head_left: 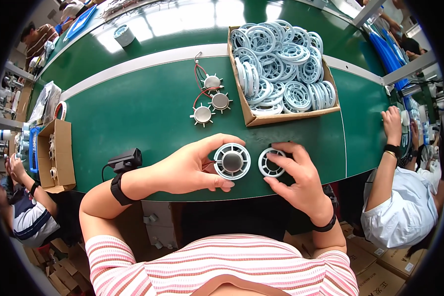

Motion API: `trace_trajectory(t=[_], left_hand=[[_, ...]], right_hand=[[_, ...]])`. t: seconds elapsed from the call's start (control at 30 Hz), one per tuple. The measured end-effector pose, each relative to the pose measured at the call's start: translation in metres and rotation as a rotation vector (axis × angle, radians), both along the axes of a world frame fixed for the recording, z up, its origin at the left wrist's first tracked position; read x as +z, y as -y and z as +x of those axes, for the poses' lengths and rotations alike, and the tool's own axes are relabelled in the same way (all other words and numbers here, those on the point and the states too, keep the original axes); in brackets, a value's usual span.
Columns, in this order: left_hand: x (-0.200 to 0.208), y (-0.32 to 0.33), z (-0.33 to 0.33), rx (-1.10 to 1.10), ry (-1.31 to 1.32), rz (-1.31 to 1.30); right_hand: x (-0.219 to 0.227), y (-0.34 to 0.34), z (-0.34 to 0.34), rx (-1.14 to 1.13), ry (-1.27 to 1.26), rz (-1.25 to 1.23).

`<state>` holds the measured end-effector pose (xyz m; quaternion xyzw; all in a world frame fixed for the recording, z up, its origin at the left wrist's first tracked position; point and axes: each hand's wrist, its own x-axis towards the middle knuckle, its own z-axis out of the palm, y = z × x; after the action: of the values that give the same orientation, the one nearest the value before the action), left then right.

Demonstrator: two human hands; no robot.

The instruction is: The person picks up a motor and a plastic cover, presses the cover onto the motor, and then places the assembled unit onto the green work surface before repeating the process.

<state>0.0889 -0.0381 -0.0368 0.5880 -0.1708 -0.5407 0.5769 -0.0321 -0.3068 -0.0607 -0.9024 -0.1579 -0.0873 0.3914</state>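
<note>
Between the thumb and fingers of my left hand point(195, 165) is a white ring assembly point(232, 161), with a round silver disc in its middle and a red wire running toward my palm. My right hand point(298, 175) grips a second white spoked ring point(271, 163), its centre open to the green table. The two rings are side by side and apart, near the table's front edge. Beyond them lie three silver discs with radiating prongs point(202, 115), joined by red and dark wires. A cardboard box point(291, 118) heaped with pale blue-white rings point(297, 96) stands at the back right.
A small black device point(126, 160) with a cable rests by my left forearm. Farther left stands an open cardboard box point(64, 155) with small parts. A white roll point(124, 36) sits on the far table. Other people work at both sides, one person's hand point(392, 123) at the right.
</note>
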Motion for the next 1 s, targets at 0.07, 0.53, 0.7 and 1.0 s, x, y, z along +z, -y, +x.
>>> trace_trajectory(t=[0.07, 0.53, 0.7, 1.0], left_hand=[[-0.008, 0.001, -0.003, 0.005, -0.053, -0.044], [-0.028, 0.004, -0.022, 0.122, 0.082, -0.178], [-0.027, 0.004, -0.022, 0.102, 0.142, -0.145], [-0.018, 0.003, -0.012, 0.046, 0.054, -0.135]], right_hand=[[0.003, -0.008, -0.001, -0.137, -0.007, 0.114], [0.021, -0.066, 0.014, -0.052, 0.141, 0.121], [0.019, -0.063, 0.013, -0.053, 0.121, 0.092], [0.019, -0.055, 0.015, -0.06, 0.08, 0.039]])
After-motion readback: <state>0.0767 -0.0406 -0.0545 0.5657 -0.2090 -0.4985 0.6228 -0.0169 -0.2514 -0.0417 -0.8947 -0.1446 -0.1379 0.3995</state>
